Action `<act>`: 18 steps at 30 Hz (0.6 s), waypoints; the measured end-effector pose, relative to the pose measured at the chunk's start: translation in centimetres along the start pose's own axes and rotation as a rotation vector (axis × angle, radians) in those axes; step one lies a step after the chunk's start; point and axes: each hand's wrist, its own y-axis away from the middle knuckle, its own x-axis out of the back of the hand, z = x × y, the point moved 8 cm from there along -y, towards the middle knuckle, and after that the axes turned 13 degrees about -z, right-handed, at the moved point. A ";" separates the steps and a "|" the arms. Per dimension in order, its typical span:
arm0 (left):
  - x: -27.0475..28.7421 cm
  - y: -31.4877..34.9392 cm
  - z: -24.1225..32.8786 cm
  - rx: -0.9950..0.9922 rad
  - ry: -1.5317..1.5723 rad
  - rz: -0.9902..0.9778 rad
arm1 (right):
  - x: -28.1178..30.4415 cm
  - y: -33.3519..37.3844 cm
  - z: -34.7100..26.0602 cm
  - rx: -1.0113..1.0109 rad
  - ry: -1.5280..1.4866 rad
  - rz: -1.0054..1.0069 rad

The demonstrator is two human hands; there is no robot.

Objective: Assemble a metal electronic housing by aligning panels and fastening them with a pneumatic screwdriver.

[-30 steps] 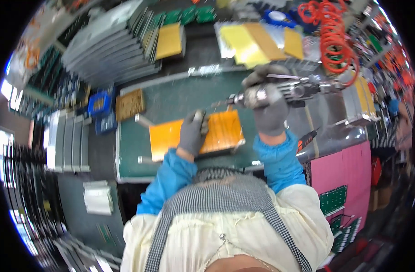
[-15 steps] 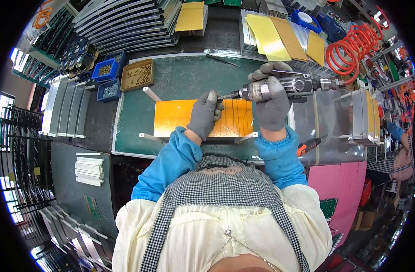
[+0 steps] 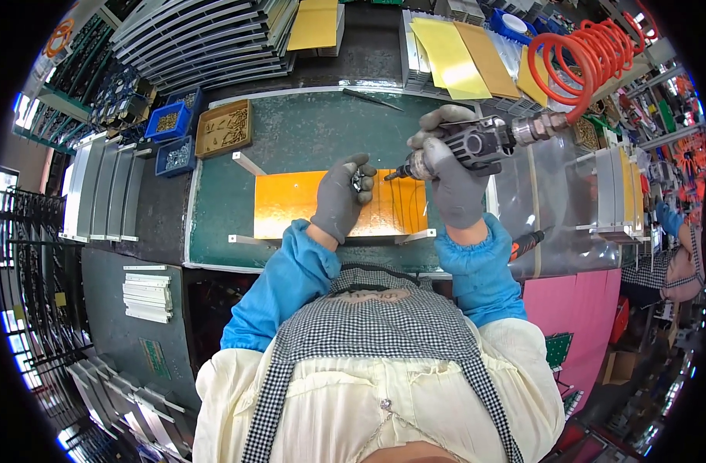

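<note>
Both my hands wear grey gloves. In the cupped fingers of my left hand lie small shiny metal pieces, which look like screws; the hand is above the orange panel. My right hand is wrapped round a pneumatic screwdriver, its bit pointing down and left over the panel's right part, apart from my left hand. Dark lines, perhaps shadows, run across the panel near the bit. White bars stick out at the panel's corners, on the green work mat.
A cardboard tray of screws and blue bins stand at the left. A red coiled air hose runs to the screwdriver. An orange-black tool lies at right. Stacked metal panels and yellow sheets line the back.
The screwdriver's bit has come away from my left fingers and tilted downward. My left hand has turned, so the small metal pieces in it now show.
</note>
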 end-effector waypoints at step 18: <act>-0.2 0.3 0.1 -0.031 -0.058 -0.002 | -3.8 -0.8 1.6 -0.074 0.209 -0.184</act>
